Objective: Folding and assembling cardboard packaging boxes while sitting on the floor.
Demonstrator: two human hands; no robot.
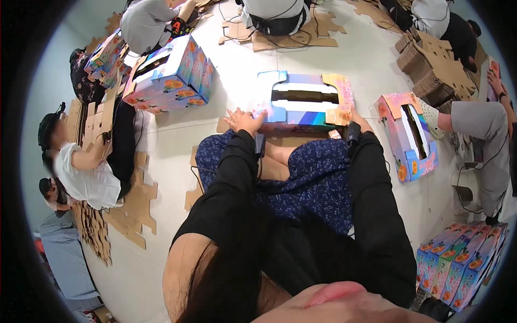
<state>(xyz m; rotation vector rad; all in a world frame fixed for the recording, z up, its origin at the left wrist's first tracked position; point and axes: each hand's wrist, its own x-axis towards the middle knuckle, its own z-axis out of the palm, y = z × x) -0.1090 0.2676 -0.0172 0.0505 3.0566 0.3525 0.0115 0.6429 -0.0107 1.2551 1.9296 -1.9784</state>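
Observation:
A colourful printed cardboard box [304,99] with a long slot in its top lies on the white floor in front of my knees. My left hand [243,119] presses flat on its near left corner, fingers spread. My right hand [356,119] rests against the box's near right corner, mostly hidden behind my black sleeve and a dark wrist device. I sit on the floor in a blue patterned skirt.
A second folded box [409,137] lies to the right. Another stands at the upper left [172,75]. Finished boxes are stacked at the lower right [458,264]. Flat brown cardboard sheets [129,207] and several seated people surround me.

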